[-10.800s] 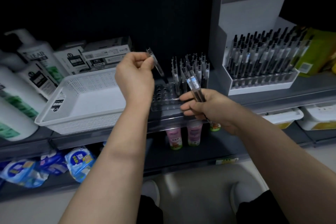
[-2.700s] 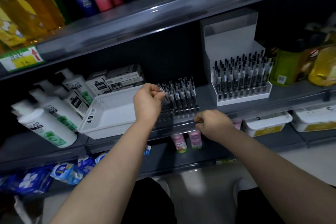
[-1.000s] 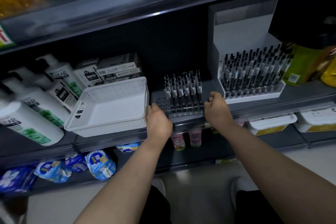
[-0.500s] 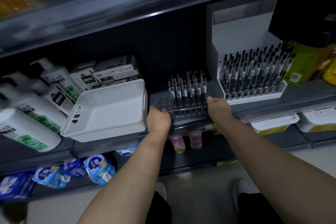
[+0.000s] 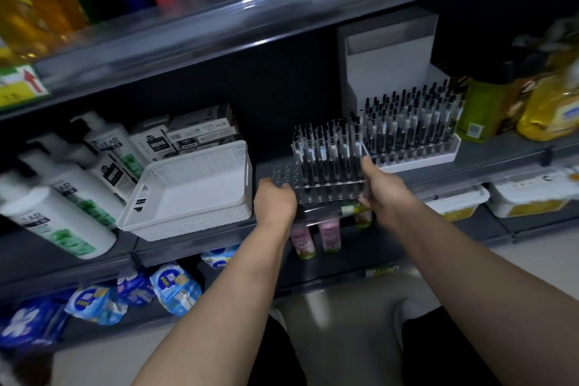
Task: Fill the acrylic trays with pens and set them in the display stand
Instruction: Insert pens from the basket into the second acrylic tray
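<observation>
A clear acrylic tray [image 5: 326,189] with several black pens [image 5: 329,150] standing upright in its right part is held just above the shelf edge. Its leftmost holes are bare. My left hand [image 5: 274,202] grips the tray's left end and my right hand [image 5: 380,186] grips its right end. To the right on the same shelf stands the white display stand [image 5: 388,53], whose lower step holds another tray [image 5: 413,157] packed with several pens.
A white perforated basket [image 5: 191,188] sits left of the tray, with shampoo bottles [image 5: 59,197] and small boxes [image 5: 194,131] beyond it. Yellow bottles [image 5: 545,110] stand right of the stand. A grey shelf [image 5: 250,22] hangs overhead. Lidded tubs [image 5: 454,200] sit below.
Both hands have closed on the tray's ends and raised it off the shelf, shifting it slightly right toward the stand. Earlier the left hand was slotting single pens into it.
</observation>
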